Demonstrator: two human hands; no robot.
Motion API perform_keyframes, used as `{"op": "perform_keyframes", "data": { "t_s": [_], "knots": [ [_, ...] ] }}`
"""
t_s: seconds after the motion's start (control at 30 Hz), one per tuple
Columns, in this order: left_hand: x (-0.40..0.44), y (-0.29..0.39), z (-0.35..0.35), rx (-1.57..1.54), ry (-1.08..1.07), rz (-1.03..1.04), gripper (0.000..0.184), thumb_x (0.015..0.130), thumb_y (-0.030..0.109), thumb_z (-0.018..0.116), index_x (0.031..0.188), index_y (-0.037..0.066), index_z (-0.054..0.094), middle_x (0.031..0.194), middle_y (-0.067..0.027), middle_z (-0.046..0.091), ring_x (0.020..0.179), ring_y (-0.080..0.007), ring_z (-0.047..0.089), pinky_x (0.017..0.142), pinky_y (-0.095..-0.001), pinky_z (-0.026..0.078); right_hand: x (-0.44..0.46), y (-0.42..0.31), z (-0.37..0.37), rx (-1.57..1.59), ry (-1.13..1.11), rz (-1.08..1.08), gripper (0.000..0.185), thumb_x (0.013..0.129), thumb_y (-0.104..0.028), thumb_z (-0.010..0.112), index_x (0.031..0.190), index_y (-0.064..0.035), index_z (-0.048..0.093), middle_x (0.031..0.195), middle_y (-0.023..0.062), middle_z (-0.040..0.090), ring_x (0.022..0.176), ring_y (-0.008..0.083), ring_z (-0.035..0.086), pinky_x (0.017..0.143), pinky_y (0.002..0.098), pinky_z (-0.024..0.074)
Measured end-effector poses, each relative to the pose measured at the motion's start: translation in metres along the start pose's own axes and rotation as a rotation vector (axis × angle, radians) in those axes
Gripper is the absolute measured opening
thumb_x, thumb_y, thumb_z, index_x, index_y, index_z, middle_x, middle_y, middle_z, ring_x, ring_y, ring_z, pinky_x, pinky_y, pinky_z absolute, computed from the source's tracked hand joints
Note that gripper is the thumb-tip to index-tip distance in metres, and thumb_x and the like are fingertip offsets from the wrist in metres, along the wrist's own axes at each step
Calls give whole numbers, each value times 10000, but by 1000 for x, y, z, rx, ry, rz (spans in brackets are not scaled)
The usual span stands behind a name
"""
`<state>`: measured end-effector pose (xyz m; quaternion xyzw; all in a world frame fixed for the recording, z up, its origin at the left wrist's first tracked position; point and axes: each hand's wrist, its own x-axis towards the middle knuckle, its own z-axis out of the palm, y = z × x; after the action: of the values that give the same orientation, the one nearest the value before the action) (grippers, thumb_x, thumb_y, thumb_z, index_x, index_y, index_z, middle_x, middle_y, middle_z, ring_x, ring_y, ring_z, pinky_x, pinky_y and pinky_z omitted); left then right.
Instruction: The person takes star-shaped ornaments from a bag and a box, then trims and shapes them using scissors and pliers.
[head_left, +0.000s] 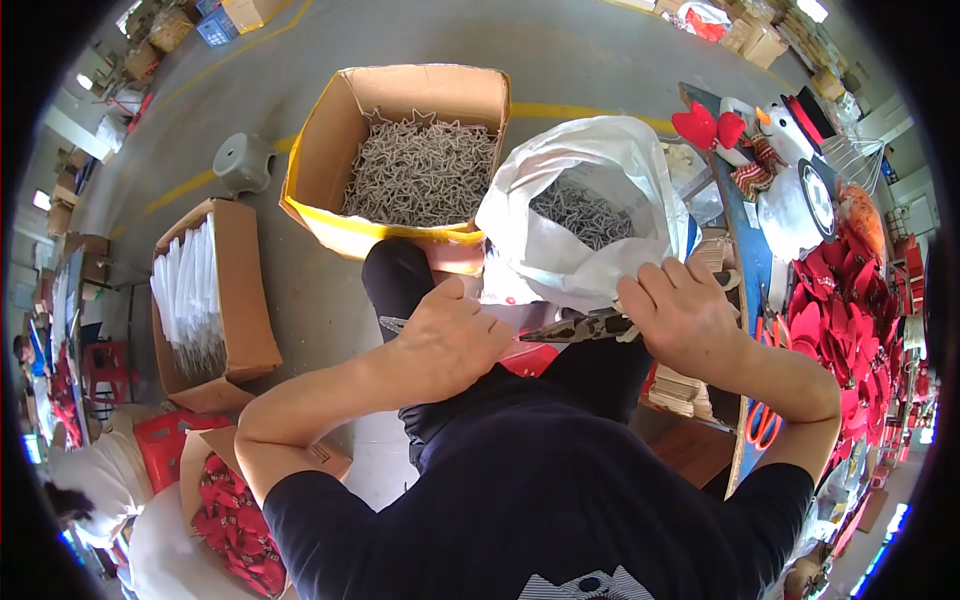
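The right hand (685,315) grips pliers (575,328), nose pointing toward the left hand (455,340). The latter clasps a metal piece (392,324).

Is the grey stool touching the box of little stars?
Apart. The head view shows bare floor between the stool and the box.
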<state>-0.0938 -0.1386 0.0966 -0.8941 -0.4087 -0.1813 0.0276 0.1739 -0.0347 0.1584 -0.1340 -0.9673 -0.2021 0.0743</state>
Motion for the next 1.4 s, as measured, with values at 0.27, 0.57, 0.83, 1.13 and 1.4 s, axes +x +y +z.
{"op": "perform_keyframes", "data": {
  "t_s": [0.27, 0.57, 0.83, 1.13, 1.4],
  "knots": [
    [4, -3, 7, 161, 70, -14, 154, 810, 240, 663, 796, 100, 600, 663, -6, 522, 647, -160, 517, 641, -323, 363, -12, 2, 16, 522, -278, 200, 287, 675, -74, 667, 932, -8, 559, 765, 64, 520, 687, 229, 550, 635, 364, 455],
    [9, -18, 31, 311, 223, -1, 196, 799, 224, 704, 953, 108, 667, 861, -4, 637, 708, -128, 560, 669, -300, 369, -19, -16, 58, 2217, -1279, 438, 423, 699, -41, 618, 1114, 6, 549, 786, 28, 532, 710, 144, 551, 676, 286, 482],
    [17, -48, 17, -1040, -43, -502, 150, 928, 166, 641, 950, 28, 696, 813, -44, 696, 710, -118, 651, 677, -237, 484, -16, 19, 56, 629, -192, 256, 716, 701, -34, 647, 1380, -46, 419, 1024, 121, 517, 938, 312, 518, 938, 450, 394],
    [30, -60, 10, -1434, -466, -500, 168, 960, 164, 592, 980, 9, 656, 790, -32, 682, 616, -44, 511, 577, -190, 420, 8, 37, 40, -29, 66, 124, 606, 769, -93, 606, 1358, -49, 468, 997, 81, 508, 981, 268, 515, 1071, 577, 284],
    [31, -60, 16, -1605, -583, -588, 235, 953, 216, 615, 1042, 5, 668, 764, -62, 688, 592, -51, 514, 553, -187, 397, 19, 31, 39, -183, 146, 35, 519, 819, -200, 590, 1313, -63, 514, 937, 39, 499, 926, 219, 513, 1063, 569, 318]
  ]
}}
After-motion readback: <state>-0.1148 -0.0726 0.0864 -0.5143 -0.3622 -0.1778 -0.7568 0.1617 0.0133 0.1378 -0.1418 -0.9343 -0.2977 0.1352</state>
